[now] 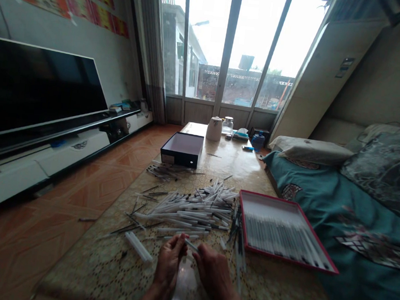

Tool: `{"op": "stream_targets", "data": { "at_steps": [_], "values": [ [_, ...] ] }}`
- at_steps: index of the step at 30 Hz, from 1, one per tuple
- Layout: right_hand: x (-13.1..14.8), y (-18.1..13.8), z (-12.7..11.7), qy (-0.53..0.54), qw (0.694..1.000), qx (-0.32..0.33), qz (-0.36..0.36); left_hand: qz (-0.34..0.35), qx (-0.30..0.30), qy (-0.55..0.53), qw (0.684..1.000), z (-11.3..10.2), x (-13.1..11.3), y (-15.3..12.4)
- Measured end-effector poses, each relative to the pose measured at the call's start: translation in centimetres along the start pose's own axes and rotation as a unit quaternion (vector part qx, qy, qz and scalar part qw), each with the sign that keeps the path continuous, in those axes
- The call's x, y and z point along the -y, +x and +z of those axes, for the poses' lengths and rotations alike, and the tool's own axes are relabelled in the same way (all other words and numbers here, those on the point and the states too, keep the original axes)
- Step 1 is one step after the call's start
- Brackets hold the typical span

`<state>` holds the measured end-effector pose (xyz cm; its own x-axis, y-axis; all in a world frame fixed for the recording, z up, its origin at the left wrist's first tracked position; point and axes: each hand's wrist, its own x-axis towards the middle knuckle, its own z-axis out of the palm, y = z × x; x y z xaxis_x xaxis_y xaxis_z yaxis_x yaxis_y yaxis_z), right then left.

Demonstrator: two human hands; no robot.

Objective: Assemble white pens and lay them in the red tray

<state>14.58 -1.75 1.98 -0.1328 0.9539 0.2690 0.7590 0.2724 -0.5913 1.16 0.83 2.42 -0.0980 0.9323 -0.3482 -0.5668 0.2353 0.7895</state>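
Watching, I see the left hand (170, 259) pinch a slim pale plastic-looking tube (191, 245), the right hand (212, 268) closed on its other end; a slack pinch could drop it onto the glossy tan patterned table (92, 271) below. Leftmost is a black flat television (36, 91); mid-room, tall grey-framed windows (227, 49); rightmost, a teal-covered bed or sofa (309, 189).
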Motion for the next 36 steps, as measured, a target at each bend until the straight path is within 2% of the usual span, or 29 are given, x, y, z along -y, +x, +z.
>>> {"op": "stream_targets", "data": {
  "at_steps": [2,4,6,8,11,13,16,18,22,25,28,30,32,36],
  "values": [
    [-0.2,-0.3,-0.2,-0.119,0.99,-0.05,-0.065,-0.004,-0.004,0.009,1.0,0.0,0.4,0.1],
    [-0.4,-0.5,-0.2,-0.179,0.975,-0.085,-0.104,-0.008,0.002,0.017,1.0,-0.1,0.7,0.3],
    [-0.4,-0.6,0.0,-0.196,0.969,-0.096,-0.116,-0.006,0.008,0.014,1.0,0.0,0.8,0.3],
    [-0.4,-0.7,0.3,-0.177,0.975,-0.08,-0.107,0.005,0.006,0.0,1.0,0.0,0.8,0.2],
    [-0.3,-0.7,1.0,-0.097,0.994,-0.044,-0.028,0.016,0.003,-0.011,1.0,0.1,0.7,-0.1],
    [-0.3,-0.7,1.5,0.0,0.999,-0.014,0.039,0.017,0.006,-0.008,1.0,0.0,0.6,-0.3],
    [-0.2,-0.4,1.5,0.155,0.982,0.043,0.098,0.013,0.02,0.003,1.0,-0.1,0.7,-0.5],
    [0.0,-0.2,0.9,0.192,0.973,0.063,0.112,0.008,0.033,0.021,0.999,-0.1,0.6,-0.5],
    [-0.3,0.4,-2.1,0.153,0.98,0.045,0.122,0.024,0.051,0.104,0.993,-0.5,0.2,-0.3],
    [-2.7,1.1,-5.5,0.117,0.977,-0.041,0.171,0.084,0.027,0.205,0.975,-1.2,0.1,-0.3],
    [-6.3,2.4,-8.9,-0.003,0.954,-0.124,0.272,0.15,0.021,0.292,0.944,-1.8,0.4,-0.6],
    [-8.4,3.3,-10.4,-0.099,0.934,-0.096,0.329,0.176,0.034,0.323,0.929,-1.9,0.7,-0.8],
    [-9.8,4.1,-11.1,-0.134,0.92,-0.081,0.359,0.181,0.042,0.336,0.923,-2.0,1.0,-0.9],
    [-10.7,5.2,-10.6,-0.154,0.913,-0.059,0.374,0.169,0.046,0.328,0.928,-2.1,1.4,-0.7]
  ]
}}
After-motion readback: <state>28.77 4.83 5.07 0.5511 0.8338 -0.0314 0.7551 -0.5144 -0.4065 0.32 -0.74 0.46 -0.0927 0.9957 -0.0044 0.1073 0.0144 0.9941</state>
